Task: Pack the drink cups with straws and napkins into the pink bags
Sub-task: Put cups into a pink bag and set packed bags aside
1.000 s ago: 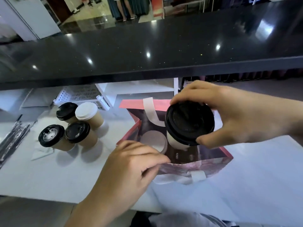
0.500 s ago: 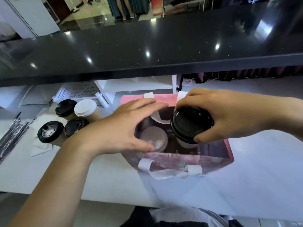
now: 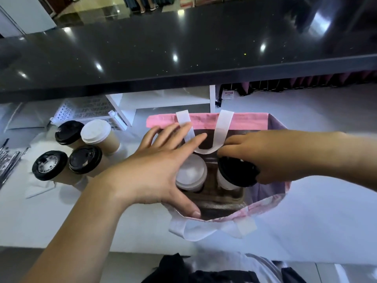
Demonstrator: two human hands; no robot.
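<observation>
Pinching the lid rim of a black-lidded cup (image 3: 236,172), the right hand (image 3: 281,156) is curling its fingers and thumb round it from the right, the cup sitting low inside the pink bag (image 3: 204,120). The left hand (image 3: 155,170) is lying wide open over the bag's left side, holding nothing: its fingers are fanning out toward the bag's far rim, one touching the white far handle (image 3: 222,131), and its thumb is pressing on the near rim. Compared with half a second ago, the black-lidded cup is sitting deeper in the bag, its base now down at the brown cup carrier (image 3: 222,198) and just beside the white-lidded cup (image 3: 190,172) already standing there; a second ago the left hand was pinching the near rim with curled fingers. Both forearms are reaching in toward the bag's mouth, the left from the near left, the right level from the right. Left of the bag, four more lidded cups (image 3: 85,159) are standing clustered on the white worktop (image 3: 306,221), with a napkin (image 3: 38,188) beneath them and wrapped straws (image 3: 10,160) lying farther left.
</observation>
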